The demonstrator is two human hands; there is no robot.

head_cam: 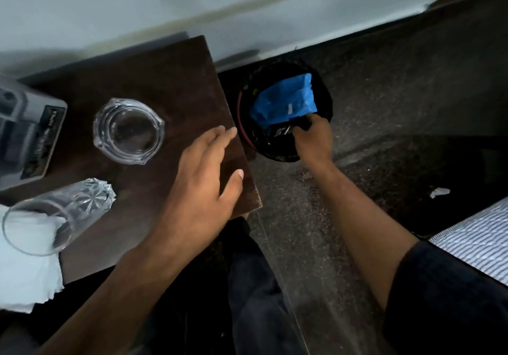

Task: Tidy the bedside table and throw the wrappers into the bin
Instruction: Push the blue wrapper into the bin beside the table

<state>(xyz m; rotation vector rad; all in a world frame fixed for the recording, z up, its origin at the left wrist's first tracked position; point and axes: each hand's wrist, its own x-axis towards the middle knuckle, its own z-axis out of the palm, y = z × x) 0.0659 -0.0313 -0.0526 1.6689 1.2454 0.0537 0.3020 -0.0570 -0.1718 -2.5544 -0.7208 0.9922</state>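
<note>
1. Nearest the camera, the two bare forearms reach out from dark sleeves. The left hand [204, 173] lies flat with straight fingers on the dark brown wooden bedside surface [165, 71], near its right edge, holding nothing.
2. Over the round black bin [324, 91] on the floor just beside the surface, the right hand [313, 135] is curled around a dark crumpled wrapper [283, 130], held within the bin's mouth.
3. Already inside the bin lies a crumpled blue plastic wrapper [283, 100], so part of the throwing-away looks done; the dark wrapper seems about to follow, not yet dropped.
4. What remains on the surface: a clear round glass ashtray [128, 130], a clear cut-glass tumbler [55, 217] lying on its side, a white tissue [24, 272] partly under and inside the tumbler, and a grey boxy device [26, 132] at the left edge.
5. My judgement: the wrapper part is near its end, while righting the tumbler and dealing with the tissue is still left.
6. One small white scrap [439, 191] lies on the floor well apart from the bin; whether it is a wrapper I cannot tell.
</note>
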